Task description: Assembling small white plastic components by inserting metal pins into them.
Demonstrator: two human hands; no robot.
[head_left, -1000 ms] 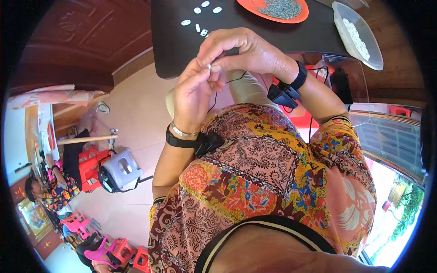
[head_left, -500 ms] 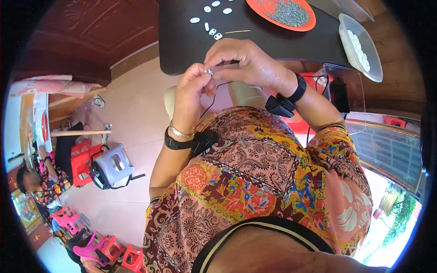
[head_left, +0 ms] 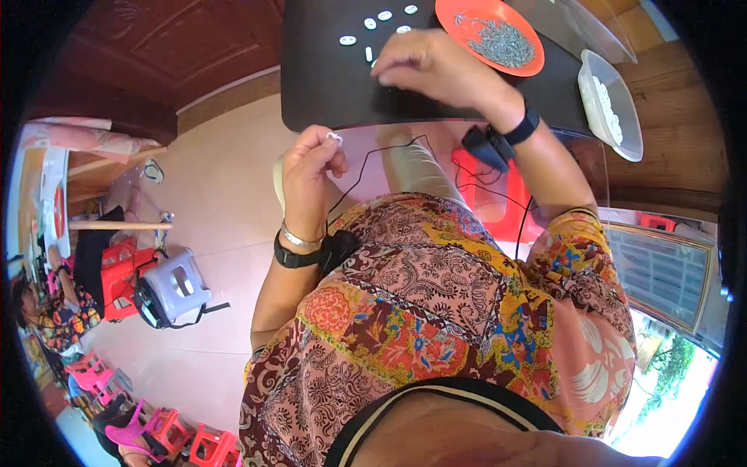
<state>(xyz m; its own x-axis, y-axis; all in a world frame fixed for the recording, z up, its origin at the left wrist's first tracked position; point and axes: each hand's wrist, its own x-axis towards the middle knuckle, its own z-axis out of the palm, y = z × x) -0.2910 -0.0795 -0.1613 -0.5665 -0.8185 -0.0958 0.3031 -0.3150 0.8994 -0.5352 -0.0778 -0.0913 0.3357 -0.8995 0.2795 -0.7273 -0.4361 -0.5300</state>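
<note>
My left hand (head_left: 311, 162) is held in front of the table edge, thumb and forefinger pinching a small white plastic piece (head_left: 334, 138). Over the dark table, my right hand (head_left: 447, 71) has its thumb and fingertips brought together beside the small white pieces; whatever is between them is hidden. Several white oval pieces with dark holes, such as this one (head_left: 348, 40), are scattered beyond that hand. A narrow white piece (head_left: 369, 54) stands out near its fingertips. To its right is an orange plate (head_left: 447, 17) heaped with small grey metal pins (head_left: 504, 45).
A clear plastic tub (head_left: 631, 145) of white pieces (head_left: 606, 109) sits at the dark table's (head_left: 327, 97) right end. A black cable (head_left: 364, 167) hangs below my hands. Left on the floor stand a grey stool (head_left: 175, 288) and red stools (head_left: 120, 284); another person (head_left: 66, 315) is there.
My right hand has left my left hand and reached forward over the table to the white pieces. The left hand has lowered slightly, still pinching its white piece.
</note>
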